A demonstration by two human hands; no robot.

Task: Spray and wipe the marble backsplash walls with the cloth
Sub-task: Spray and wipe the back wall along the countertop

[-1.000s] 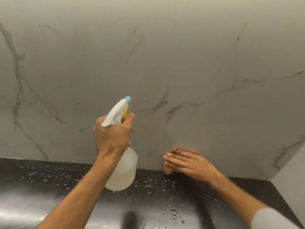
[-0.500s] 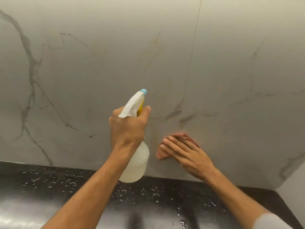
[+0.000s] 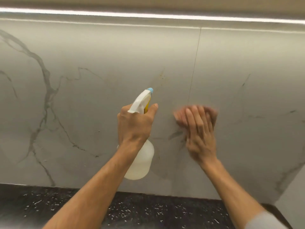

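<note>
A grey marble backsplash wall (image 3: 82, 96) with dark veins fills the view. My left hand (image 3: 134, 125) grips a translucent white spray bottle (image 3: 140, 162) by its neck, its blue-tipped nozzle pointing at the wall. To the right, my right hand (image 3: 200, 136) lies flat against the wall, fingers up, pressing a reddish-brown cloth (image 3: 210, 111) that shows only past the fingertips and is blurred by motion. A vertical seam in the marble runs just above the right hand.
A black speckled countertop (image 3: 41, 207) with droplets runs along the wall's base. A lit strip (image 3: 148, 14) lines the top under a cabinet. A side wall (image 3: 293, 187) meets the backsplash at the right corner.
My right hand with the cloth has slid up the wall from near the countertop to mid-height, fingers turning from leftward to upward. The view has tilted up, showing the light strip.
</note>
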